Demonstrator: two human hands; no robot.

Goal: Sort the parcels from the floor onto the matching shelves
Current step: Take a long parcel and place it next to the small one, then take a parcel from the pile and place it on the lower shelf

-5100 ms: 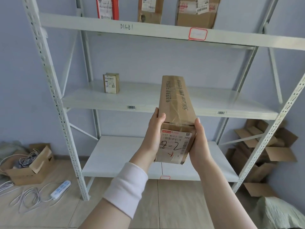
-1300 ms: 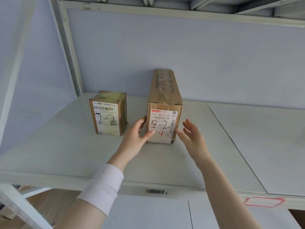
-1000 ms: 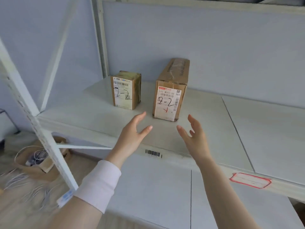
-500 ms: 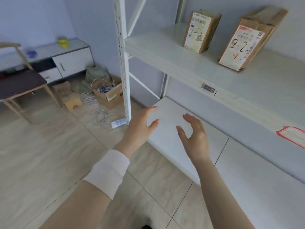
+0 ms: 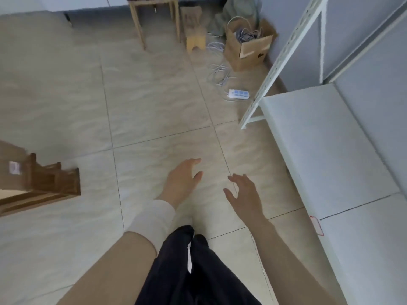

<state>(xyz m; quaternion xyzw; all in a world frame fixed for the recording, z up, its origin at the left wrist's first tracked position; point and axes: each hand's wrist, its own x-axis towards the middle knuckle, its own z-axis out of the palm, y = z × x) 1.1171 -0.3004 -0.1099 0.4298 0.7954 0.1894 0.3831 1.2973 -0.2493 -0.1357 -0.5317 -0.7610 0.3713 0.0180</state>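
Both of my hands hang empty over the tiled floor. My left hand (image 5: 182,180) is spread with relaxed fingers, and my right hand (image 5: 243,193) is beside it, also loose and holding nothing. A brown cardboard parcel (image 5: 15,170) with a small white label shows at the left edge, blurred and partly cut off. The white bottom shelf (image 5: 326,150) of the rack runs along the right side with nothing on it. The two boxes marked 2-2 are out of view.
A wooden frame (image 5: 55,183) lies beside the parcel at the left. An open carton of cables (image 5: 248,46), loose wires and a power strip (image 5: 239,94) sit near the rack's white post (image 5: 277,64). Stool legs (image 5: 154,18) stand at the top.
The long 2-2 box was set on the middle shelf and let go. My view has since swung left and down to the floor, and both hands dropped away from the rack.
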